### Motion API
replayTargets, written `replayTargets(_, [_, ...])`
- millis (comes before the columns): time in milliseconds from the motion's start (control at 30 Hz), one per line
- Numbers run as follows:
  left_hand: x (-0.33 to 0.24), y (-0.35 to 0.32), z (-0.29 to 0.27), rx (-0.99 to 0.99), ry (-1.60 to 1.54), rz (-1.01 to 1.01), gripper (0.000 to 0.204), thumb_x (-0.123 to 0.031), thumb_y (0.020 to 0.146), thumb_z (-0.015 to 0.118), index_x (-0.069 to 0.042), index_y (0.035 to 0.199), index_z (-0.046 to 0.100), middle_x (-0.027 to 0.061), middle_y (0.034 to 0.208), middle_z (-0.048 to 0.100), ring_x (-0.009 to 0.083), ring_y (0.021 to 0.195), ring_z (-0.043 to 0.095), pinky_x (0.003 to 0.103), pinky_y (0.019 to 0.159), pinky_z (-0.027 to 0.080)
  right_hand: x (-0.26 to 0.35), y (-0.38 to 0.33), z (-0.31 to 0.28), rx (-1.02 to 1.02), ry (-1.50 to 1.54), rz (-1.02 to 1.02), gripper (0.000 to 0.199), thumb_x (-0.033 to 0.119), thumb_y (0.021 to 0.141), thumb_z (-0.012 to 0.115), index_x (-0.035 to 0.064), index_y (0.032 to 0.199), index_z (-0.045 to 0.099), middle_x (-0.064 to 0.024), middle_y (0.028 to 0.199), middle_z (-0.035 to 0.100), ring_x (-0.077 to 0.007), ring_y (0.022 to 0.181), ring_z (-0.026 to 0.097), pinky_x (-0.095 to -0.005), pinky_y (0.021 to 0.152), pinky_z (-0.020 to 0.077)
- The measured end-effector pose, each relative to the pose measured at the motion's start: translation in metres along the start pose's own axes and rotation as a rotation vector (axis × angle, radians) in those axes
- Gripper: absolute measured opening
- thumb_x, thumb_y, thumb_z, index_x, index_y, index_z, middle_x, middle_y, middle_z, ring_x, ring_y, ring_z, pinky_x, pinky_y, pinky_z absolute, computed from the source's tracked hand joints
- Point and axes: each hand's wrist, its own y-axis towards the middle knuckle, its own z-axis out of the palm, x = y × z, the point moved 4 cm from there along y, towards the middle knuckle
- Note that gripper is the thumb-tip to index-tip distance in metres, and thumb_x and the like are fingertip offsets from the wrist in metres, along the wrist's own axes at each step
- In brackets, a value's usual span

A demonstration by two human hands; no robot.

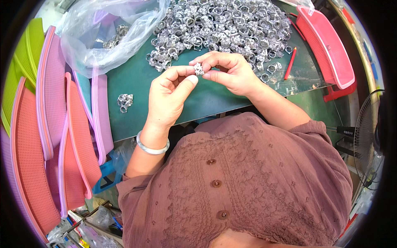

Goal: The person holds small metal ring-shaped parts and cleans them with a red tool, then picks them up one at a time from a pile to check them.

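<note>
Between my two hands, just over the near side of the green table (136,89), is a silvery ring (199,69) with a cluster of sparkling stones facing up. My left hand (170,89) pinches it from the left with thumb and forefinger. From the right, the thumb and fingers of my right hand (231,73) close on it too. My fingertips hide the ring's band. Beyond my hands a large heap of similar rings (227,27) covers the far part of the table. A small group of rings (124,102) lies left of my left hand.
Stacked plastic baskets (53,99) crowd the left side. A clear plastic bag (124,56) with some rings inside lies at the far left. On the right are a red pen (290,63), a pink basket (326,45) and a black fan (366,124). A few loose rings (271,71) lie near my right wrist.
</note>
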Motion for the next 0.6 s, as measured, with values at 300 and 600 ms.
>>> replayTargets(300, [0.004,-0.014,-0.034,-0.328,0.664,0.369,0.006,0.0,0.071,0.061,-0.002,0.072,0.056,0.0061,0.083,0.055,0.013,0.073,0.053,0.024,0.063,0.043,0.011,0.003,0.004,0.086,-0.787,-0.225,0.013,0.004,0.07,0.063,0.0059,0.082,0.06,-0.0048,0.089,0.06,-0.0213,0.085,0.055,-0.0336,0.077,0.0424])
replayTargets(600, [-0.002,-0.038,-0.126,-0.619,1.774,0.232,0.01,-0.01,0.065,0.061,-0.009,0.067,0.051,0.0032,0.079,0.052,0.024,0.082,0.051,0.039,0.078,0.032,0.004,0.051,-0.015,0.016,-1.637,-0.247,0.013,0.018,0.07,0.062,0.0109,0.08,0.06,-0.0025,0.079,0.053,-0.0197,0.084,0.049,-0.0354,0.079,0.0331])
